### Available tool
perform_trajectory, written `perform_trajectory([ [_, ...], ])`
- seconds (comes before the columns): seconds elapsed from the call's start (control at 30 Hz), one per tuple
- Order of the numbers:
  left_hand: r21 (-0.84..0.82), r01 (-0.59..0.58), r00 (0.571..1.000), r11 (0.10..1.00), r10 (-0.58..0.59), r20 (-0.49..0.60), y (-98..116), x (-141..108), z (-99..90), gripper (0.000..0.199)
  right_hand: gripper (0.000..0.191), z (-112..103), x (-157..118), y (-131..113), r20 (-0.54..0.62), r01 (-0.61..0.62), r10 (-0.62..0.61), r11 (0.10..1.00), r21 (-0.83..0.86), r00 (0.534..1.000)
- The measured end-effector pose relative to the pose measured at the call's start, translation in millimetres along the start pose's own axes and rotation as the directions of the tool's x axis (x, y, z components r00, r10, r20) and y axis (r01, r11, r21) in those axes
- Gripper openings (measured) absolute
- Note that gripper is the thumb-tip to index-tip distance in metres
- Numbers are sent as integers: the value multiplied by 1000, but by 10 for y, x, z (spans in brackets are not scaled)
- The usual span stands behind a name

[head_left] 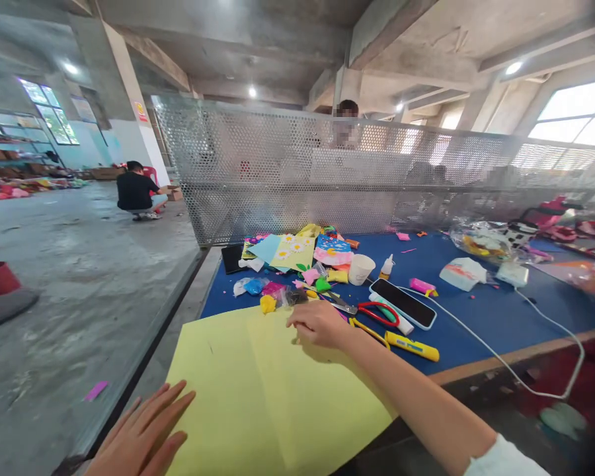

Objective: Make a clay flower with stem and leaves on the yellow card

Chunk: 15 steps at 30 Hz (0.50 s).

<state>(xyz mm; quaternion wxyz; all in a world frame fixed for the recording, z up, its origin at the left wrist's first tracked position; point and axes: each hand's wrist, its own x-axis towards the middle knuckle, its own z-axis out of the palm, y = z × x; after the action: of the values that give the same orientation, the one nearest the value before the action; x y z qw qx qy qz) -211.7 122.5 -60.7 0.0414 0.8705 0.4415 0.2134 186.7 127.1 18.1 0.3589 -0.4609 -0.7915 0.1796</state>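
A large pale yellow sheet [258,390] lies over the near left part of the blue table [456,330]. At its lower left edge, my left hand [146,426] rests with fingers spread, holding nothing. My right hand [317,324] is over the sheet's far edge, fingers curled; what they hold, if anything, is hidden. Just beyond it are a yellow clay lump [268,304], a dark packet [297,297] and a blue clay lump [254,285]. Red-handled scissors [379,313] lie to the right of that hand.
A phone [402,303], yellow tube [411,346], paper cup [361,270] and glue bottle [387,267] stand or lie on the right. A white cable [476,344] crosses the table. Behind rises a perforated metal screen [287,178]. One person [137,190] squats at left; another is behind the screen.
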Motion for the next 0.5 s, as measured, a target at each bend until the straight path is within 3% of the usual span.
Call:
perform_trajectory([
  [0.1, 113, -35, 999, 993, 31, 43, 139, 102, -15, 40, 23, 6, -201, -95, 121, 26, -18, 998, -64, 992],
  [0.17, 121, -15, 997, 993, 5, 81, 236, 229, -96, 37, 30, 22, -365, -120, 211, 60, -20, 981, -184, 977],
  [0.23, 88, 48, 985, 995, -62, 162, 299, 437, -202, 31, 36, 42, -508, -109, 228, 43, 4, 979, -201, 974],
  [0.3, 46, 131, 965, 990, -138, 222, 309, 740, -302, 29, 39, 64, -603, -71, 205, 11, 22, 987, -159, 978],
  [0.37, -7, 206, 956, 979, -199, 215, 263, 1121, -365, 34, 42, 86, -649, -24, 152, -19, 36, 994, -112, 988],
  [0.5, -101, 379, 913, 920, -353, 205, 58, 1908, -275, 45, 40, 125, -665, 27, 133, -29, 33, 999, -34, 991],
])
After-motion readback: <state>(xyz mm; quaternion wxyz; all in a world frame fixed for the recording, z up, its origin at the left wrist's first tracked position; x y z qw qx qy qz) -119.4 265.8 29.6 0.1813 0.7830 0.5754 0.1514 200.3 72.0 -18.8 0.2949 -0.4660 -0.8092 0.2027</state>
